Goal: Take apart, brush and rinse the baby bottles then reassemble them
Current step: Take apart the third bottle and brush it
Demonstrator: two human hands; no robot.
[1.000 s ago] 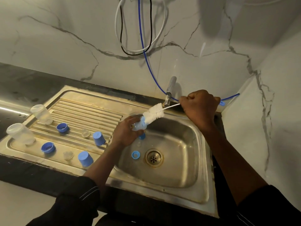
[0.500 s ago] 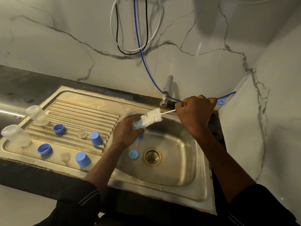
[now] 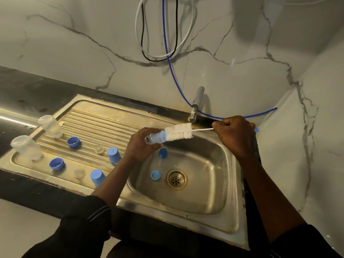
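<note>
our left hand [image 3: 138, 144] curls tight around a small clear bottle [image 3: 155, 138] above the sink [image 3: 214, 174], its mouth turned to the right. our right hand [image 3: 234, 135] is clenched on the thin handle of the white brush [image 3: 178, 134], whose tip sits at the bottle's mouth. two more bottles [image 3: 50, 125], blue caps [image 3: 114, 155] and blue rings [image 3: 73, 142] stand on the draining board [image 3: 96, 121].

Glossy steel sink [image 3: 214, 216], seemingly plastic caps [image 3: 114, 155]

head-worn view, looking down, near sink [image 3: 214, 187]
</note>
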